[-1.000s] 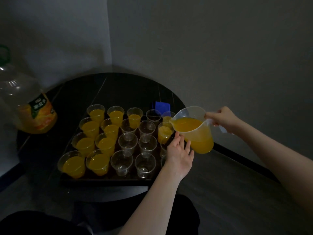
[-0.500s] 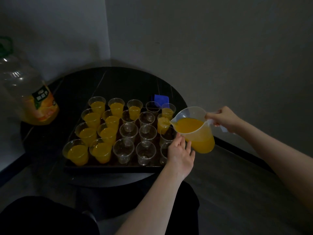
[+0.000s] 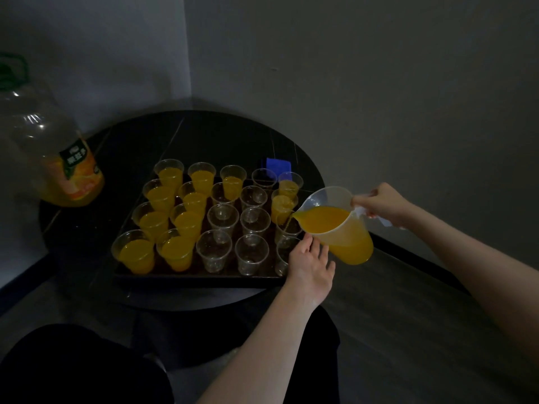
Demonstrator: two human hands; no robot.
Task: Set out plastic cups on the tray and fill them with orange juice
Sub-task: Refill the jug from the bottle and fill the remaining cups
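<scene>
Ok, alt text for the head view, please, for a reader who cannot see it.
A right hand tilts a clear jug of orange juice over a cup on a dark tray, while the left hand rests beside the nearest cups. About half the cups are filled; a large juice bottle stands to the left.

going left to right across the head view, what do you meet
juice bottle → tray of cups → left hand → jug → right hand
</scene>
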